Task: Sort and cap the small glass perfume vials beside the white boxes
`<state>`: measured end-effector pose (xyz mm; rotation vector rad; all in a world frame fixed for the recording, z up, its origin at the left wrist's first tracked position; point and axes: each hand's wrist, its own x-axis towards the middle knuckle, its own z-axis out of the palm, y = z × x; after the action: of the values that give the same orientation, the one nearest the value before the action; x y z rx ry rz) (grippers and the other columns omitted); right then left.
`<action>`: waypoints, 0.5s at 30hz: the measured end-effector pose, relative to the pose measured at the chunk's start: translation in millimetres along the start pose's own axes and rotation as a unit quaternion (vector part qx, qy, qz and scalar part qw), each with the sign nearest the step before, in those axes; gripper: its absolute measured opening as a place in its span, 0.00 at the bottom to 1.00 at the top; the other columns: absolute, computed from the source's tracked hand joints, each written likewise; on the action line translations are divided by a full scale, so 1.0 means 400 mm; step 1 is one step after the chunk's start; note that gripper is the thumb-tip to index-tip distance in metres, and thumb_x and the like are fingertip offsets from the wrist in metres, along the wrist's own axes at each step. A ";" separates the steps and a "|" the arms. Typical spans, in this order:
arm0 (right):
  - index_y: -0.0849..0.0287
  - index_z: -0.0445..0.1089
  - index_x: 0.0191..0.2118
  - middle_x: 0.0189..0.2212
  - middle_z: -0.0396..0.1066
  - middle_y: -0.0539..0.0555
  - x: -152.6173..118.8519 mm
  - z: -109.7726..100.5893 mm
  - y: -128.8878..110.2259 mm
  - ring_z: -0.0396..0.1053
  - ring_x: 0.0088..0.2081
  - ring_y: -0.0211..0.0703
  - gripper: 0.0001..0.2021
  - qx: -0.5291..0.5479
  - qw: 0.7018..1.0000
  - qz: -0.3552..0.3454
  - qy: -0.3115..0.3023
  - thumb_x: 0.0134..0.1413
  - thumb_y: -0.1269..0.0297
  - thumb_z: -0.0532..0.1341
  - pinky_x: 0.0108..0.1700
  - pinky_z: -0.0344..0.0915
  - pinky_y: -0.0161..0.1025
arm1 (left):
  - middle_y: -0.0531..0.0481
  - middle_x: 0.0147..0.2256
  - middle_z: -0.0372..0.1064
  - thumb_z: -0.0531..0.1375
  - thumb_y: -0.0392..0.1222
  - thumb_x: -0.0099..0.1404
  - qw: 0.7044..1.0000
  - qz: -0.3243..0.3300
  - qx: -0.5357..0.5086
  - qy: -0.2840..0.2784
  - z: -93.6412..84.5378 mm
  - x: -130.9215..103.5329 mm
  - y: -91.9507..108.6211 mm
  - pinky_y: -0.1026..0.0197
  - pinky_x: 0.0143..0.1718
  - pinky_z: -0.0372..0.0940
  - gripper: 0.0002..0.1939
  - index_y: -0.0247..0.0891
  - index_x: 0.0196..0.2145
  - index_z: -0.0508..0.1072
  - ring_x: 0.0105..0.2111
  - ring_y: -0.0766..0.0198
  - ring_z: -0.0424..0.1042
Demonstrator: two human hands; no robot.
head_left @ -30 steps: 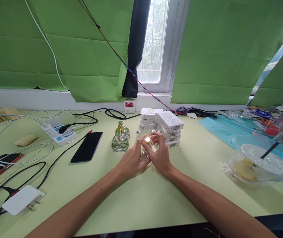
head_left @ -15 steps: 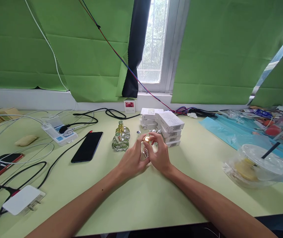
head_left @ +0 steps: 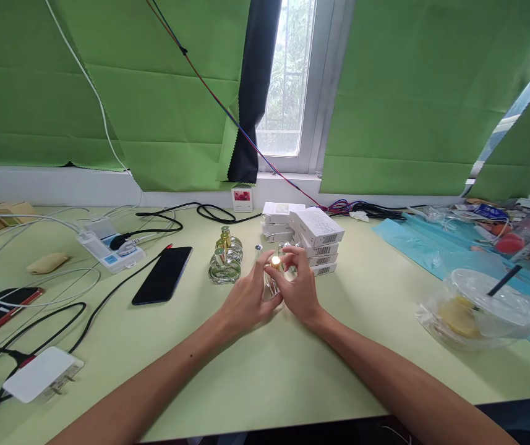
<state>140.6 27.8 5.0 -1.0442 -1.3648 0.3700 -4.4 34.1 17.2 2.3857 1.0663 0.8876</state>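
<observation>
Between my two hands, over the middle of the table, is a small glass perfume bottle (head_left: pixel 271 284) with a shiny gold top. My left hand (head_left: pixel 250 296) wraps its fingers round the bottle's left side. On the right, my right hand (head_left: pixel 299 284) has its thumb and fingertips bent against the gold top; the fingers hide part of the bottle. Just left of my hands stands a row of several glass perfume bottles (head_left: pixel 225 267) with gold and silver tops. Behind my hands, more bottle tops show, partly hidden. White boxes (head_left: pixel 318 228) are stacked close behind my right hand.
A black phone (head_left: pixel 162 275) lies to the left, with a power strip (head_left: pixel 109 247), cables and a white charger (head_left: pixel 42 374) beyond it. At the right sits a lidded plastic cup (head_left: pixel 478 309) with a black straw, near a blue plastic sheet (head_left: pixel 413 238). A small white box (head_left: pixel 242 199) stands at the wall.
The fingers of my right hand have shifted slightly at the bottle's gold top. My left hand keeps its hold, and the other things stay where they were.
</observation>
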 end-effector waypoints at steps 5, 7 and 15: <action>0.53 0.66 0.47 0.34 0.72 0.50 0.002 -0.003 0.002 0.69 0.36 0.42 0.15 -0.005 1.000 -0.029 0.006 0.56 0.62 0.67 0.41 0.69 0.41 | 0.42 0.51 0.71 0.60 0.43 0.64 1.000 -0.004 -0.003 -0.003 0.001 0.000 0.000 0.61 0.29 0.65 0.40 0.46 0.67 0.43 0.24 0.67 0.71; 0.54 0.68 0.50 0.36 0.74 0.52 0.003 -0.006 -0.001 0.71 0.39 0.43 0.12 0.003 0.998 -0.058 0.002 0.60 0.63 0.63 0.42 0.70 0.42 | 0.41 0.52 0.70 0.60 0.44 0.64 1.000 -0.004 -0.004 -0.003 0.001 0.000 0.000 0.61 0.29 0.65 0.40 0.46 0.67 0.42 0.24 0.67 0.71; 0.53 0.73 0.51 0.38 0.74 0.54 0.006 -0.013 -0.006 0.69 0.40 0.44 0.11 0.000 0.995 -0.097 -0.035 0.67 0.66 0.57 0.42 0.70 0.42 | 0.44 0.47 0.71 0.60 0.44 0.65 1.000 -0.012 -0.001 -0.001 -0.003 0.001 0.003 0.62 0.27 0.63 0.39 0.46 0.66 0.43 0.22 0.68 0.68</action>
<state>144.9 26.3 8.9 -0.8956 -1.5154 0.2650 -4.2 33.7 18.8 2.3664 1.0910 0.8785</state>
